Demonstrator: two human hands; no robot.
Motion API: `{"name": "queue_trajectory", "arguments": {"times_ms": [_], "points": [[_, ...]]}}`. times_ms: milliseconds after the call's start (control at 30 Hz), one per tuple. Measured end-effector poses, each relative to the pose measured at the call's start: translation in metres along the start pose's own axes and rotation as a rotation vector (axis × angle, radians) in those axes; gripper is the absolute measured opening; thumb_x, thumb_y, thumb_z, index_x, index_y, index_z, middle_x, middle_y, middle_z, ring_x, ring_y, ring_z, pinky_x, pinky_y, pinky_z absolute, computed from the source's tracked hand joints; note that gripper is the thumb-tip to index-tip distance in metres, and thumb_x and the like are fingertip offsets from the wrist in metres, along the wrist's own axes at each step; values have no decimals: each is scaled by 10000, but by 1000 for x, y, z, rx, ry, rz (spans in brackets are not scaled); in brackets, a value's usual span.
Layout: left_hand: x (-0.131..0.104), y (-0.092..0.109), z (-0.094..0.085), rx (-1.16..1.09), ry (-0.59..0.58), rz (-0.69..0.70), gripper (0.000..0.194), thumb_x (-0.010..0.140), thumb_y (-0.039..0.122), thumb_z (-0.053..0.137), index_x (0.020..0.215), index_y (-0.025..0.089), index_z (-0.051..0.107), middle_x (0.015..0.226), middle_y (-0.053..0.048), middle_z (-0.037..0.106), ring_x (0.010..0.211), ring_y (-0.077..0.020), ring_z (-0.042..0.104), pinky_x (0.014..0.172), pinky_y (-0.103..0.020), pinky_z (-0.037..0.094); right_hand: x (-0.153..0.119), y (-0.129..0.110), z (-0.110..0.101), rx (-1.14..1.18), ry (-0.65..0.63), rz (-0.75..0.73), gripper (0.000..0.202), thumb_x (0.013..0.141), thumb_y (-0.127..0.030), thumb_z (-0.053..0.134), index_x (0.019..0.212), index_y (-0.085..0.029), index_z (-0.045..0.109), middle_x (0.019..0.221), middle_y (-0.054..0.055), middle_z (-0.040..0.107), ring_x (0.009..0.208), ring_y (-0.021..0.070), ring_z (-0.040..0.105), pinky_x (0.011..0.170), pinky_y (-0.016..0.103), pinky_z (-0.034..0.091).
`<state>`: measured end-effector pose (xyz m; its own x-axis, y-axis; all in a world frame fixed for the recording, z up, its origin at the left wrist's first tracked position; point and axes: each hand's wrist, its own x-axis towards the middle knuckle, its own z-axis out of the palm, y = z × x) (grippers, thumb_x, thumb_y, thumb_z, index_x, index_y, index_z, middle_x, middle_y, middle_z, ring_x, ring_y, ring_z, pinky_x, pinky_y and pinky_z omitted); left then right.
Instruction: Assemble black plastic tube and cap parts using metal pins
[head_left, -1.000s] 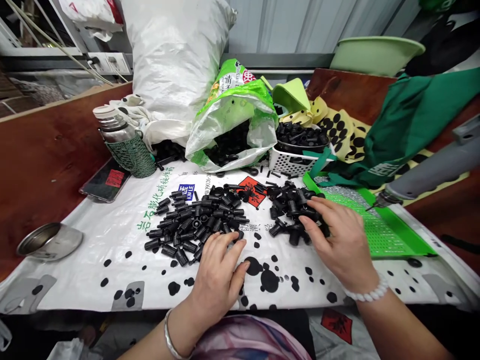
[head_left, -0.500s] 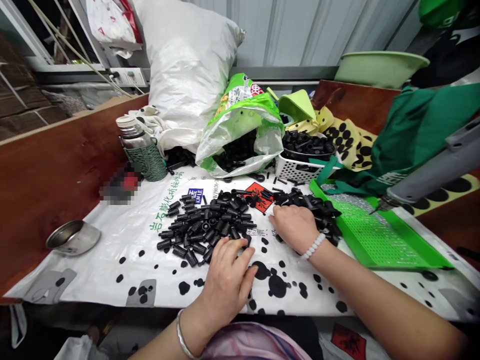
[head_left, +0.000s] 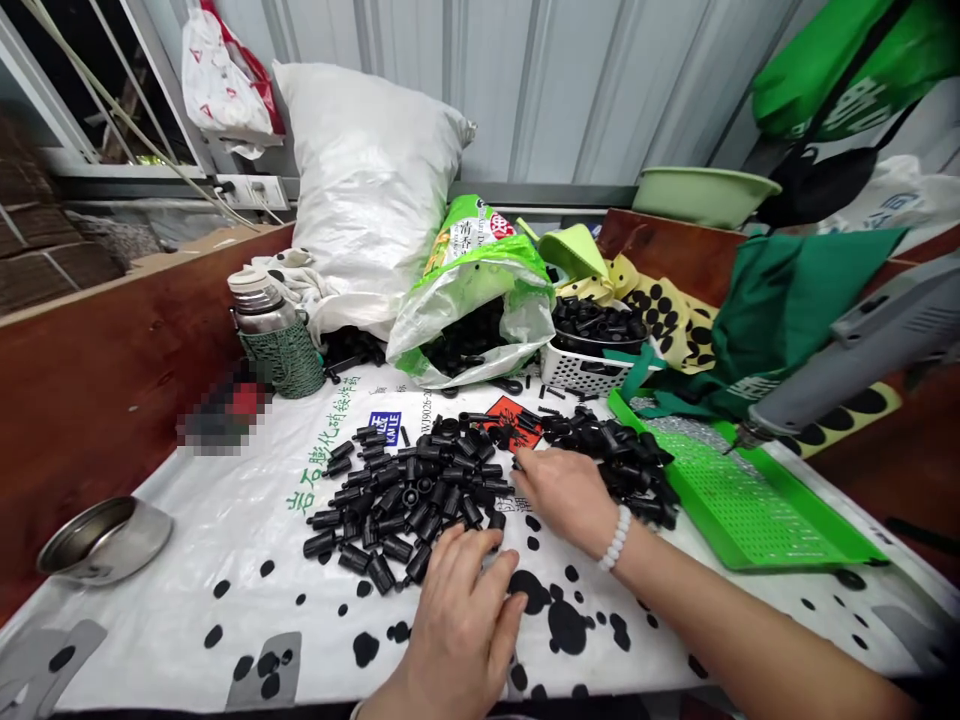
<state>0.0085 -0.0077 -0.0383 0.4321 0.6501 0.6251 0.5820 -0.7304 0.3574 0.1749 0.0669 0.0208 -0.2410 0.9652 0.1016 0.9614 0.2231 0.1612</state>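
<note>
On white spotted sheeting [head_left: 187, 590] — black plastic parts [head_left: 409, 490], wooden walls [head_left: 97, 370] around.

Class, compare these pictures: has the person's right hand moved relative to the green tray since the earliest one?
Yes. The right hand has shifted leftward, away from the green tray, to the gap between the two piles of black parts.

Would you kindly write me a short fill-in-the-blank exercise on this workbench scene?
1. The small plastic parts heaped on the sheet are ____ in colour.
2. The perforated tray at the right is ____.
3. The right hand wears a bracelet of ____ beads.

Missing words: black; green; white
</note>
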Motion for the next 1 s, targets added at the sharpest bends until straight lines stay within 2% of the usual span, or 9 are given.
{"name": "queue_trajectory", "arguments": {"times_ms": [200,333,433,600,733,833,900,1000], "points": [[-2,-8,2,24,4,84,296,824,149,513,1118,129,535,1094,-161,594,1023,-257,568,930,-485,467,5,-10,3,76,2,-73,189,892,-219,456,823,-150,617,764,84,692,766,197,647,694,286,414],[1,-3,-1,-44,-8,52,268,834,150,490,1093,125,554,1068,-157,607,995,-257,576,928,-501,460,5,-4,8,154,-22,-140,157,891,-231,480,974,-171,599,851,54,690,854,172,631,761,274,412],[4,1,-4,-97,11,17,247,838,138,474,1068,117,563,1044,-150,615,971,-252,580,924,-511,455,4,1,14,190,-39,-128,224,865,-211,514,1078,-163,560,908,63,681,866,174,625,760,279,412],[6,4,-8,-113,2,-14,239,841,136,473,1064,129,560,1032,-134,613,956,-239,578,930,-498,451,8,8,5,197,-44,-136,262,834,-268,551,1078,-178,575,875,48,671,801,186,618,718,294,404],[6,6,-8,-121,-34,-40,239,844,139,474,1068,145,558,1029,-120,609,951,-234,575,940,-499,443,28,1,-12,157,22,-140,245,896,-277,459,1064,-157,589,957,90,648,930,217,582,827,342,385],[6,7,-7,-118,-35,-62,246,843,134,473,1073,149,558,1030,-115,606,953,-231,572,950,-499,435,53,-11,-12,117,13,-208,230,887,-306,505,992,-137,619,1016,113,630,1034,244,543,927,394,360],[5,7,-8,-118,-35,-73,246,842,132,475,1073,149,559,1029,-112,607,951,-229,571,952,-498,434,69,-17,-6,91,-28,-239,236,883,-316,530,997,-127,612,1035,97,621,1016,226,560,919,424,402],[5,7,-9,-122,-48,-90,238,842,138,488,1067,151,563,1031,-105,609,947,-222,571,955,-490,435,84,-18,3,71,-82,-268,291,887,-333,536,1112,-150,559,1128,71,585,984,193,585,850,420,484]]}}
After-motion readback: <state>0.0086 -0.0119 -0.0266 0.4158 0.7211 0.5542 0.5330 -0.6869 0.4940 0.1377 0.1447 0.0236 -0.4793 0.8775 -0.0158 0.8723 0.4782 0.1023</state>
